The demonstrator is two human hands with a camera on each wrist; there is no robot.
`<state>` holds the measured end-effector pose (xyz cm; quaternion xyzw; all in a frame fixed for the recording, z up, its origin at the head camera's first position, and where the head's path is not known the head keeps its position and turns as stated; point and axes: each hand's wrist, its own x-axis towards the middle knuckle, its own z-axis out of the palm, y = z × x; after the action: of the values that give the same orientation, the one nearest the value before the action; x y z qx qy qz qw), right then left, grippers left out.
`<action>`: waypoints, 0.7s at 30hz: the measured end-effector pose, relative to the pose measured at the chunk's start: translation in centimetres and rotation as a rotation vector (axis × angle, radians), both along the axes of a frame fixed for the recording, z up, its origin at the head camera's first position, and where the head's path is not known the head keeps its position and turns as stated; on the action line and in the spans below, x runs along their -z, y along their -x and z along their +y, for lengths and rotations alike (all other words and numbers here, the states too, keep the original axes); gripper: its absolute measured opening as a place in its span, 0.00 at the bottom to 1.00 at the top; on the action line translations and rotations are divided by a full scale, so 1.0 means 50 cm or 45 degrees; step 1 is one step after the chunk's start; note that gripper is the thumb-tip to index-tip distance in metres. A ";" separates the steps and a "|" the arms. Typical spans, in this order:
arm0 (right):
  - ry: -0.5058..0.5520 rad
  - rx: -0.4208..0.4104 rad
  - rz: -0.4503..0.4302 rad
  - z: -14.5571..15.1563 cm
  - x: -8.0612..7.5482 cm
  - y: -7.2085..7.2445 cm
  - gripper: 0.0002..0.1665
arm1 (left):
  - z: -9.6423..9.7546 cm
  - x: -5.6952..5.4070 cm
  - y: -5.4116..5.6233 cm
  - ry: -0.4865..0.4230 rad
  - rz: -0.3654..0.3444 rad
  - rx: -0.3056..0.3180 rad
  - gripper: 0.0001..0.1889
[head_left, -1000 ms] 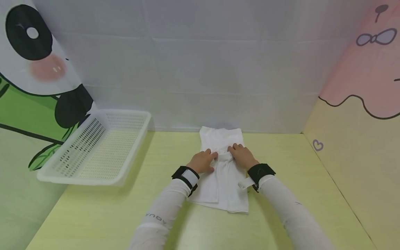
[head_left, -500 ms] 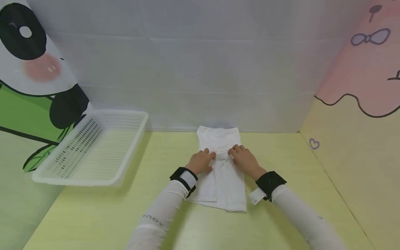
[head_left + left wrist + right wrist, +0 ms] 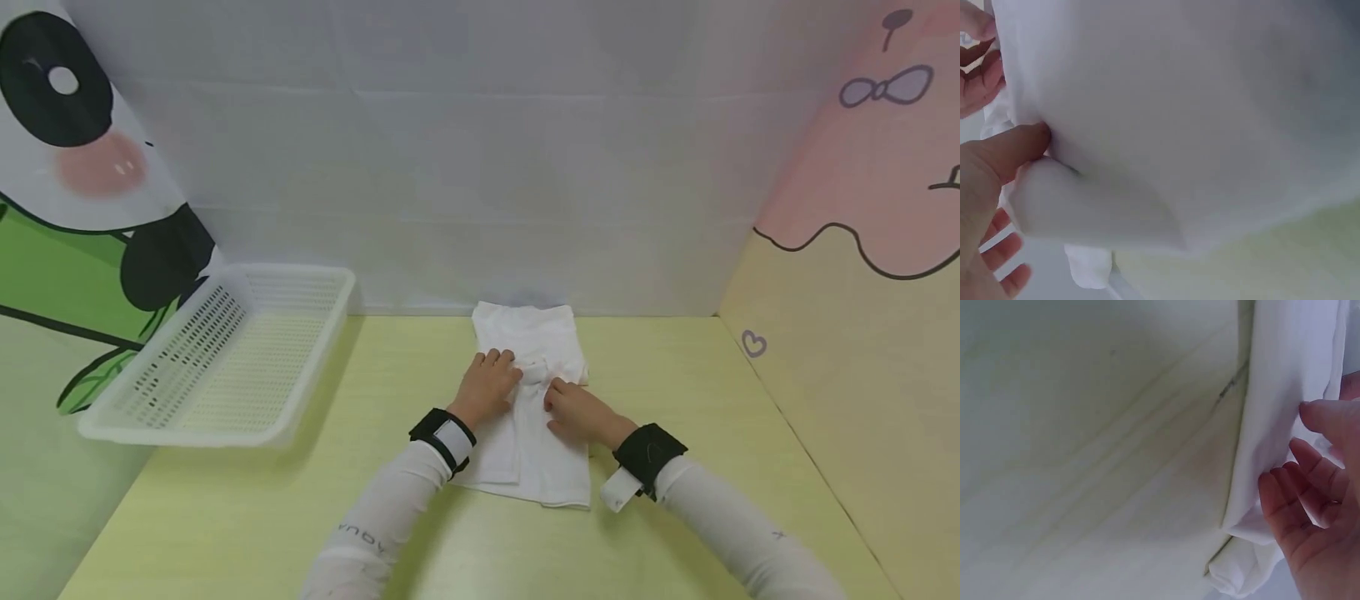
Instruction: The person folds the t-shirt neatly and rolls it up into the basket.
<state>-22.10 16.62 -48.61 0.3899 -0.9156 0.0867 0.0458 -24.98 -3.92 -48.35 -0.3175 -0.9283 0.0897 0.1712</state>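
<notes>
A white cloth [image 3: 532, 329], folded long and narrow like a garment, lies on the table against the back wall. Its side flaps meet near the middle, where the fabric is bunched. My left hand [image 3: 485, 387] rests on its left part with the fingers forward. In the left wrist view, the left thumb [image 3: 1032, 140] presses into the cloth, and its other fingers show past the fabric's edge. My right hand [image 3: 581, 412] touches the right part with bent fingers. In the right wrist view, the right fingertips [image 3: 1267, 481] touch the folded layer, with space between thumb and fingers.
A white perforated plastic basket [image 3: 288, 417] stands on the left of the yellow-green table [image 3: 675, 375]. A pale cloth wall [image 3: 465, 167] closes off the back. Printed cartoon panels stand left and right.
My right hand has come back toward me along the cloth, away from the bunched middle. The left hand has shifted slightly and lies flatter. The cloth's right side has spread out a little.
</notes>
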 end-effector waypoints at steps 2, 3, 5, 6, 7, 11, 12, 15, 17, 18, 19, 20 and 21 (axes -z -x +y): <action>-0.010 0.018 -0.004 -0.003 0.000 -0.004 0.13 | 0.003 0.006 -0.002 0.007 0.120 0.059 0.11; -0.011 0.032 -0.008 -0.005 0.000 -0.005 0.14 | 0.005 0.008 -0.004 0.012 0.163 0.083 0.08; -0.008 0.047 -0.015 -0.008 -0.002 -0.009 0.15 | 0.009 0.009 -0.010 0.030 0.220 0.122 0.03; -0.002 0.052 -0.020 -0.009 -0.004 -0.012 0.15 | 0.011 0.008 -0.014 0.041 0.234 0.140 0.03; 0.005 0.057 -0.028 -0.010 -0.006 -0.015 0.16 | 0.013 0.006 -0.019 0.057 0.233 0.156 0.03; 0.043 0.034 -0.042 -0.008 -0.013 -0.028 0.16 | 0.017 -0.002 -0.042 0.139 0.169 0.204 0.05; 0.053 0.010 -0.019 -0.003 -0.004 -0.024 0.17 | 0.018 -0.005 -0.049 0.154 0.136 0.205 0.06; 0.069 -0.020 -0.023 0.002 -0.001 -0.026 0.18 | 0.018 -0.014 -0.067 0.175 0.023 0.162 0.05; 0.050 -0.012 -0.033 0.002 -0.002 -0.028 0.18 | 0.018 -0.020 -0.077 0.170 -0.031 0.116 0.04; 0.043 -0.006 -0.040 0.002 -0.002 -0.028 0.19 | 0.017 -0.023 -0.081 0.167 -0.045 0.097 0.03; 0.027 0.016 -0.072 -0.003 -0.012 -0.034 0.19 | 0.016 -0.025 -0.084 0.167 -0.054 0.082 0.03; 0.008 0.026 -0.077 -0.003 -0.013 -0.034 0.20 | 0.015 -0.026 -0.086 0.164 -0.066 0.073 0.02; -0.008 0.029 -0.080 -0.004 -0.014 -0.034 0.20 | 0.013 -0.026 -0.087 0.159 -0.081 0.068 0.02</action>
<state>-20.38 16.44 -47.91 0.3768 -0.9212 0.0955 0.0166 -20.61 -3.24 -47.03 -0.3550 -0.9171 0.1329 0.1239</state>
